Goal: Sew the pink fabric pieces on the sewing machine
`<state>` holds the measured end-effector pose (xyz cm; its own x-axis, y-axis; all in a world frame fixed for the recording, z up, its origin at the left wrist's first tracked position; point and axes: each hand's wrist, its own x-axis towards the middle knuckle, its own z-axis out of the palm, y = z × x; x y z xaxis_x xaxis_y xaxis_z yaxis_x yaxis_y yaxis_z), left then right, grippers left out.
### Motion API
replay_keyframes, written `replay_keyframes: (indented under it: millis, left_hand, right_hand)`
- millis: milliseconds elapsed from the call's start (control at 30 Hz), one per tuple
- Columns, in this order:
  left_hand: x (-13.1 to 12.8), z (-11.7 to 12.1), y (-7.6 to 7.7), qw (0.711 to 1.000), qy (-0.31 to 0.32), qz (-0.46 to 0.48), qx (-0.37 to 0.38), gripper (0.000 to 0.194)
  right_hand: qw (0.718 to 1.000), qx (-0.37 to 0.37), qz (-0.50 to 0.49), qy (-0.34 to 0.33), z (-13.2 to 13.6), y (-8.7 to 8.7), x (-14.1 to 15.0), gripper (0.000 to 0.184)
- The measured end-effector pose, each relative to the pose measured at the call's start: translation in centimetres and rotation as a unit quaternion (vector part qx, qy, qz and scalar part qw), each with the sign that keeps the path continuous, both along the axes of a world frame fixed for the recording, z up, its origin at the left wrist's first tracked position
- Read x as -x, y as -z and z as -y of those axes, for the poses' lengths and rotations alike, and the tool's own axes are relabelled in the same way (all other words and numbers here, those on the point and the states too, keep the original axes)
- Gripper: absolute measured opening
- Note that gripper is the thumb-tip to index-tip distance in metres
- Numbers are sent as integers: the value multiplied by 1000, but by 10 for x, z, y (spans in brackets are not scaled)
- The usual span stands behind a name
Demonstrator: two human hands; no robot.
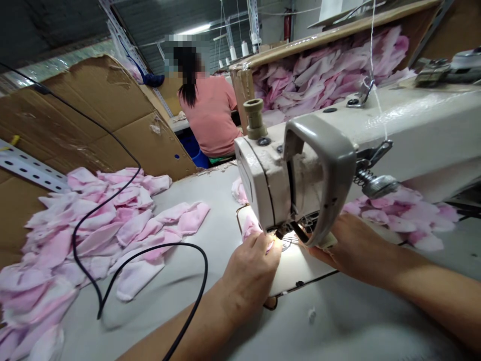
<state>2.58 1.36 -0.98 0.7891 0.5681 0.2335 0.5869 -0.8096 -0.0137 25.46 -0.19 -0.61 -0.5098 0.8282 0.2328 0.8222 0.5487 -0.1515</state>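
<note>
A cream sewing machine (338, 145) fills the right half of the head view, its needle area lit by a small lamp. My left hand (251, 271) rests on the lit bed with fingers curled, pressing a small pink fabric piece (249, 226) just left of the needle. My right hand (353, 248) reaches in behind the grey guard from the right, its fingertips hidden under the machine head, close to the same piece.
A heap of pink fabric pieces (90, 235) covers the table's left side, crossed by a black cable (131, 260). More pink pieces (398, 215) lie behind the machine and fill a cardboard bin (326, 75). A person in a pink shirt (210, 118) sits ahead, back turned. Cardboard sheets (93, 115) stand at the left.
</note>
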Motion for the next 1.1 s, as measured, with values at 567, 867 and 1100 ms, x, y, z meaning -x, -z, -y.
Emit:
replay_keyframes:
  millis: [567, 867, 1100]
  left_hand:
    - [29, -28, -20, 994, 53, 85, 45, 30]
    - [23, -25, -23, 991, 76, 106, 20, 16]
    - [23, -28, -22, 985, 157, 77, 4, 15]
  right_hand:
    - [1000, 4, -20, 2, 1, -13, 3, 13]
    - [995, -23, -63, -67, 9, -4, 19, 35]
    - [990, -73, -55, -103, 11, -4, 16, 28]
